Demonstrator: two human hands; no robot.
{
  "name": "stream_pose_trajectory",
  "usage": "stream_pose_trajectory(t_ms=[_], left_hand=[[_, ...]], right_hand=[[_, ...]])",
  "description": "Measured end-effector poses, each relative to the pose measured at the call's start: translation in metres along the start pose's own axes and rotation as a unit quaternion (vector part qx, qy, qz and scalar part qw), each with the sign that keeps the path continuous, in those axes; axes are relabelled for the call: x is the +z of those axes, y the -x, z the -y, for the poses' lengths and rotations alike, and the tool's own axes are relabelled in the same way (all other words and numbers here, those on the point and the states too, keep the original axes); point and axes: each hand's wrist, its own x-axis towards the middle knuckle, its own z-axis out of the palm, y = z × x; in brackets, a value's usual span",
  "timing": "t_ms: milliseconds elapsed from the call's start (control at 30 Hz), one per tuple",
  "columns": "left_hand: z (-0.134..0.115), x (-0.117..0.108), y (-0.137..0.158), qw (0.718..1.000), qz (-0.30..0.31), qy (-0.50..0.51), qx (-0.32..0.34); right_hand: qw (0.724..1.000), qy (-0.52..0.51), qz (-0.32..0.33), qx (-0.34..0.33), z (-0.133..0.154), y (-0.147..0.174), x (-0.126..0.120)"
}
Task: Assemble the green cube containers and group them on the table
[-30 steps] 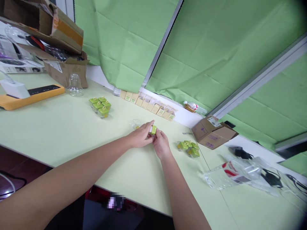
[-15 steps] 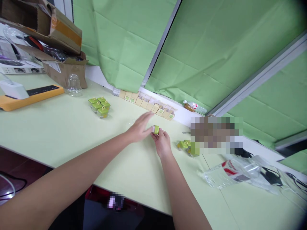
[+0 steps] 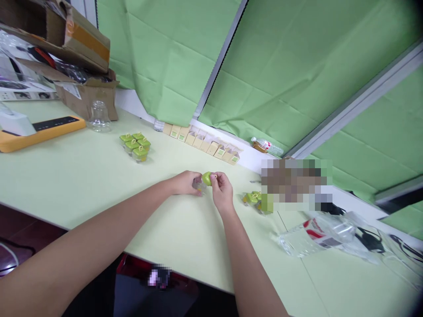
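My left hand [image 3: 187, 182] curls round a small clear plastic container [image 3: 200, 186] low over the table. In my right hand [image 3: 223, 187] is a green lid [image 3: 206, 178] with a pale loop, pinched by that loop. The lid is tilted at the container's upper right; whether the two touch I cannot tell. To the left of my hands stands a cluster of small clear containers with green looped lids [image 3: 135, 146]. A second group of such lidded containers [image 3: 253, 198] sits right of my right hand, partly covered by blurring.
Along the wall runs a row of small tan boxes [image 3: 205, 143]. A large clear bottle [image 3: 317, 233] lies at the right, and a smaller bottle [image 3: 267, 146] lies by the curtain. At the left are a yellow power strip [image 3: 62, 127], a clear bell-shaped bottle [image 3: 99, 116] and cardboard boxes [image 3: 89, 97].
My left hand has lowered and closed round the clear container. My right hand has turned the green lid over, so its loop now sits between the fingers.
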Motion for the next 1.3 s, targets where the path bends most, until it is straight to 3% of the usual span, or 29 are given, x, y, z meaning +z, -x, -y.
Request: stream_pose_trajectory(t_ms=[367, 933, 1300], left_hand=[[-0.003, 0.001, -0.001, 0.999, 0.014, 0.025, 0.031], [0.000, 0.006, -0.002, 0.999, 0.016, 0.033, 0.028], [-0.002, 0.007, -0.002, 0.999, 0.007, 0.032, 0.022]], right_hand=[[0.985, 0.121, 0.116, -0.029, 0.016, 0.005, -0.008], [0.989, 0.133, 0.046, -0.035, 0.014, 0.011, 0.005], [0.987, 0.146, 0.033, -0.051, 0.021, 0.014, 0.010]])
